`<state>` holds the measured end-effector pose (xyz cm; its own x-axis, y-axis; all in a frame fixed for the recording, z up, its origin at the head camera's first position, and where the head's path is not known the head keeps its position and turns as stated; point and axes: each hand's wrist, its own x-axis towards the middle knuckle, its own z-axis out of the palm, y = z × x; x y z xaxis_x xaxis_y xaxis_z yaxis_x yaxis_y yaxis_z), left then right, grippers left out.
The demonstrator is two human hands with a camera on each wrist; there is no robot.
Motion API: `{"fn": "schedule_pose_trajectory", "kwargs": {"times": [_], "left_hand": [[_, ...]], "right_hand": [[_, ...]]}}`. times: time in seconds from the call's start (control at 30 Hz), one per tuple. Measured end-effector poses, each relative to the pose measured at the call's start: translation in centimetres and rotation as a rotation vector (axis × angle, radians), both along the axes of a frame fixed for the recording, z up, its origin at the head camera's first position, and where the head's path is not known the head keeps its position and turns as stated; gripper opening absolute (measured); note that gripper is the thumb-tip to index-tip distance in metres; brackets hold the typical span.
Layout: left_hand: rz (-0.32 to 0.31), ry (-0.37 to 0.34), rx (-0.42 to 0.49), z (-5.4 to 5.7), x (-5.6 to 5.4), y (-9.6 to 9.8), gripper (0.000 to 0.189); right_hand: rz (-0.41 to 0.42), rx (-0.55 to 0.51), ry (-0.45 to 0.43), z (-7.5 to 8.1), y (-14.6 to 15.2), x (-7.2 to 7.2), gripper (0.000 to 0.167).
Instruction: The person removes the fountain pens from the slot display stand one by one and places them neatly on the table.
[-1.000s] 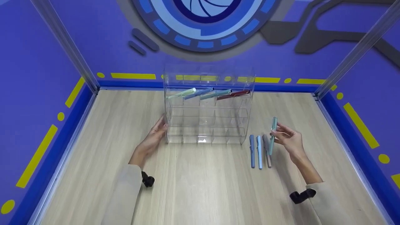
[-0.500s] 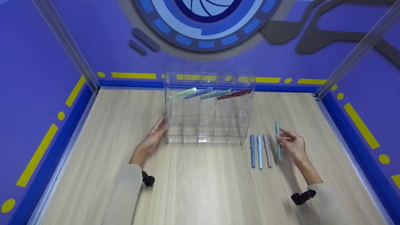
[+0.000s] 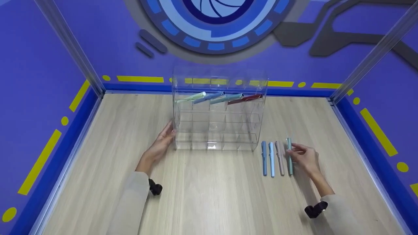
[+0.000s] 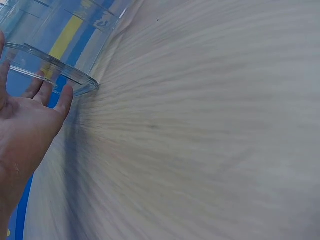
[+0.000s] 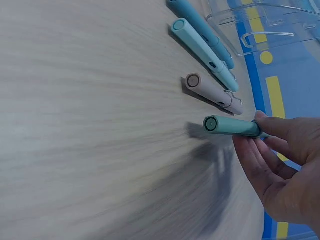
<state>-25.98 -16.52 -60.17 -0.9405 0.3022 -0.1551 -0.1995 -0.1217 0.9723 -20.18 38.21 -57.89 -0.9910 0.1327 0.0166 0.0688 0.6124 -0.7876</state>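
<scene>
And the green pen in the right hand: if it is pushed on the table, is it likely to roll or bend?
The green pen, pinched by the right hand, looks straight and rigid, so it probably will not bend. Its slim, rounded body suggests that it could roll when pushed, but the clip on its side may soon stop it.

Green pen [image 3: 290, 165], taupe pen [image 3: 280, 160], pale blue pen [image 3: 271, 160], wood-grained table [image 3: 202, 189], yellow-dashed purple wall [image 3: 107, 42].
</scene>
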Motion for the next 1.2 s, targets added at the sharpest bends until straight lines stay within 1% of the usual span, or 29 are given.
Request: {"fn": "schedule_pose_trajectory", "kwargs": {"times": [0.27,0.37,0.53,0.63,0.9,1.07,1.13,1.2], "left_hand": [[0.001,-0.002,-0.002,-0.3,-0.1,0.1,0.068],[0.0,-0.002,-0.009,-0.3,0.0,0.1,0.069],[0.009,0.001,0.013,-0.4,-0.1,0.2,0.07],[0.008,0.007,0.027,-0.4,-0.1,0.2,0.069],[0.006,0.019,0.044,-0.4,-0.1,0.2,0.068],[0.019,-0.033,0.007,-0.3,0.1,0.2,0.066],[0.029,-0.053,-0.003,-0.2,0.1,0.2,0.066],[0.035,-0.057,-0.003,-0.2,0.1,0.2,0.065]], "right_hand": [[0.02,0.073,-0.007,-0.8,-0.4,0.1,0.038],[0.014,0.122,0.013,-1.0,-0.7,0.1,0.035],[-0.004,0.223,0.064,-1.0,-1.0,0.0,0.031],[-0.026,0.253,0.076,-1.1,-1.1,0.1,0.029],[-0.045,0.219,0.082,-1.4,-1.2,0.2,0.029],[-0.034,0.183,0.069,-1.4,-1.2,0.2,0.03],[-0.031,0.15,0.059,-1.2,-1.0,0.2,0.03],[-0.033,0.126,0.06,-0.8,-0.9,0.1,0.029]]}}
